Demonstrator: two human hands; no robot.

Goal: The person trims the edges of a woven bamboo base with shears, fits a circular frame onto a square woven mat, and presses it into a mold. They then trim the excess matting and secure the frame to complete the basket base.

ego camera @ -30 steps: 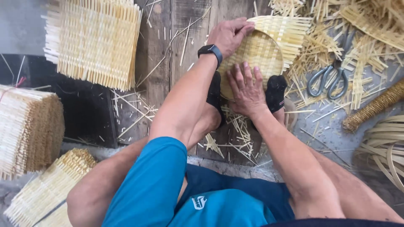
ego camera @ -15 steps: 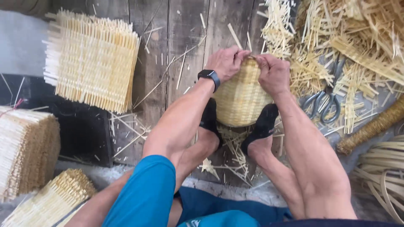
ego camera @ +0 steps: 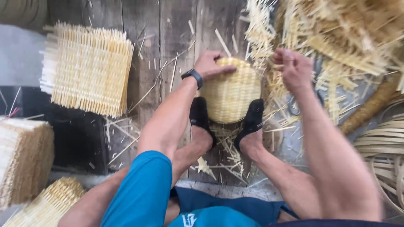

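Here the left hand [ego camera: 210, 64] has its fingers clamped on the far rim of the basket [ego camera: 230, 93]; the right hand [ego camera: 294, 69], just right, fingers loosely apart, holds nothing

1. Floor is old grey wooden planks [ego camera: 168, 38], pretty weathered, with gaps between the boards.
2. Loose straw-coloured splints and offcuts [ego camera: 227, 147] are scattered all over it.
3. Stacks of flat woven mats [ego camera: 90, 69] sit on the left.
4. Big messy heap of strips [ego camera: 336, 38] top right, coiled hoops [ego camera: 385, 147] at the right edge.
5. Soft, even daylight.
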